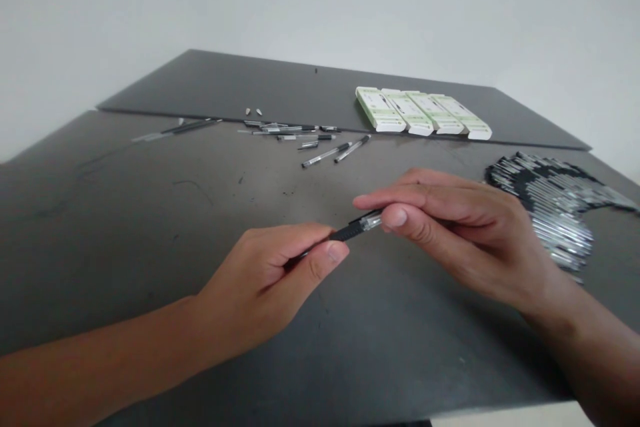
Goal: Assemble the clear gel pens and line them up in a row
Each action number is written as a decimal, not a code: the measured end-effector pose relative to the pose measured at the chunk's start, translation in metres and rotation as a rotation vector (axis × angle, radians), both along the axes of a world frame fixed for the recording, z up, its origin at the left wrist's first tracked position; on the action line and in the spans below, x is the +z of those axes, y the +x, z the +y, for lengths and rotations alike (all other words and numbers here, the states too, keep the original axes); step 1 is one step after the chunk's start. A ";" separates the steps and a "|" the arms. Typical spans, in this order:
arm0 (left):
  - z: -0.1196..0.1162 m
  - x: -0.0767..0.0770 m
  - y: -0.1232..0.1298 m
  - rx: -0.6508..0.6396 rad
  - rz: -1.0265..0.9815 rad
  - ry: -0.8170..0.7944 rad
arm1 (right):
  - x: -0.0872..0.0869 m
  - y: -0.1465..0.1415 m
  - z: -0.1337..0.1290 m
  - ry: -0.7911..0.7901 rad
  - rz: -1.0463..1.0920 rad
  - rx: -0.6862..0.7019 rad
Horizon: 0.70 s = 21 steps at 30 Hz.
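Note:
My left hand (pixel 265 287) and my right hand (pixel 455 233) hold a black and clear gel pen (pixel 356 228) between them, above the dark tabletop (pixel 200 213). The left fingers pinch its black grip section. The right thumb and forefinger pinch its clear end, and part of the pen is hidden there. Several loose pens and pen parts (pixel 295 137) lie beyond my hands, and neither hand touches them.
White and green boxes (pixel 423 113) stand in a row at the far edge. A large heap of pens (pixel 550 207) lies at the right, behind my right hand. Two small pale pen tips (pixel 253 111) lie on a dark board at the back.

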<state>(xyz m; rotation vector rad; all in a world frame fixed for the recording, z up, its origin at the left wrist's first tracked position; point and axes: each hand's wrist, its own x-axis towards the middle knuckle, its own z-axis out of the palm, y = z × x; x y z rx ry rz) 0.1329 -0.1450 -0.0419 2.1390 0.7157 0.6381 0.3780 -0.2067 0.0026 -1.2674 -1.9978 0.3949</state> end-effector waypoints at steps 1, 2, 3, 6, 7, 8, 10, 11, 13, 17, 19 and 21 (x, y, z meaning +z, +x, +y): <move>0.000 0.000 0.000 -0.005 -0.002 0.000 | -0.001 0.000 0.000 -0.001 0.005 0.003; 0.000 -0.001 0.000 -0.009 -0.002 0.000 | -0.001 -0.001 0.000 -0.004 0.010 0.006; 0.000 -0.001 0.000 -0.013 0.000 0.000 | -0.001 -0.001 0.000 -0.009 0.016 0.011; 0.000 -0.002 0.000 -0.018 0.000 -0.006 | -0.003 -0.003 0.000 -0.020 0.066 -0.007; 0.000 -0.001 0.000 -0.021 -0.006 -0.014 | -0.004 -0.004 0.000 -0.032 0.106 -0.018; -0.001 -0.001 0.000 -0.022 -0.015 -0.029 | -0.005 -0.005 -0.001 -0.053 0.166 -0.017; -0.002 -0.001 0.000 -0.015 -0.031 -0.083 | -0.009 -0.009 0.000 -0.120 0.311 0.025; -0.003 -0.002 -0.001 -0.017 -0.038 -0.112 | -0.012 -0.011 0.000 -0.154 0.362 0.057; -0.004 -0.005 -0.004 -0.041 -0.044 -0.160 | -0.017 -0.016 0.002 -0.158 0.390 0.118; -0.004 -0.017 -0.010 -0.118 -0.046 -0.234 | -0.024 -0.023 0.007 -0.040 0.364 0.193; -0.002 -0.024 -0.010 -0.139 -0.050 -0.256 | -0.023 -0.025 0.008 -0.065 0.390 0.239; 0.001 -0.030 -0.009 -0.172 -0.069 -0.248 | -0.017 -0.024 0.006 -0.117 0.447 0.248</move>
